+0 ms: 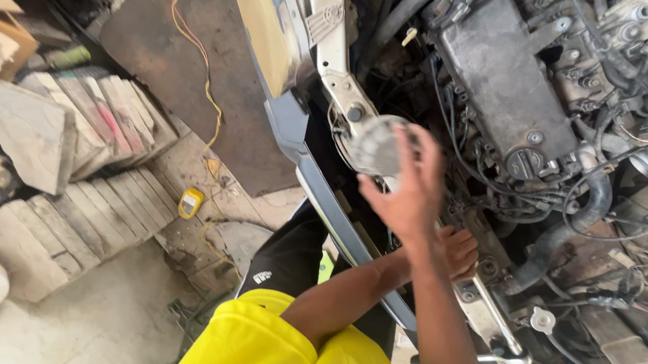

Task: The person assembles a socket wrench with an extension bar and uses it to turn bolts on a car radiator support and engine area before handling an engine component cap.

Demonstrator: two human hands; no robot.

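There it was, a round, greyish translucent plastic cap [377, 143], blurred and dusty-looking, held up at the front edge of the open engine bay, just beside the cream-coloured metal bracket [337, 53]. The right hand [408, 190] reached up with its arm stretched from the yellow shirt [264, 354], fingers spread and curled around the cap's right side, grasping it. The left hand [458, 253] sat lower, tucked behind the right forearm, closed down against the engine's front parts; what it clutched, if anything, couldn't be made out.
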